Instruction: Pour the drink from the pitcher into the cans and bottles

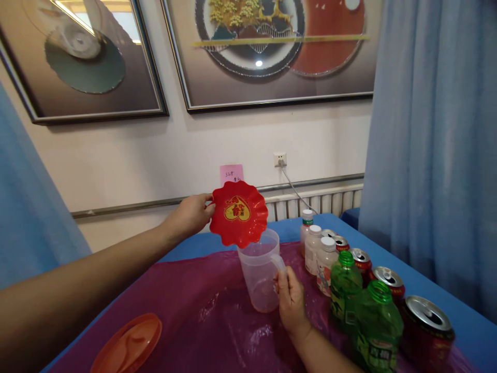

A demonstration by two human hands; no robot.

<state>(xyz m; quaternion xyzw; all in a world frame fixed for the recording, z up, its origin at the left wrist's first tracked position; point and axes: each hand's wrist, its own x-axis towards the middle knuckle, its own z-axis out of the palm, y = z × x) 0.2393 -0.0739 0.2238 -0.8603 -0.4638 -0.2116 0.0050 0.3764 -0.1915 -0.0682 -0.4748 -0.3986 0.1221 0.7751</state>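
Note:
A red scalloped plate [254,220] with a gold heart print is pinched at its left rim by my left hand [194,211]. It is tilted, its printed face toward me, and covers part of the far rim of a clear plastic pitcher [256,274]. Whether plate and pitcher touch, I cannot tell. My right hand [291,300] is wrapped round the pitcher's handle on the right side. The pitcher is roughly upright above the purple plastic sheet [194,311] and looks empty.
An orange-red round lid or dish [130,344] lies at the front left. On the right stand white-capped bottles [326,261], green open bottles [378,321] and several red drink cans [427,326] on the blue table [462,321]. Behind are a wall socket [280,159] and radiator [334,203].

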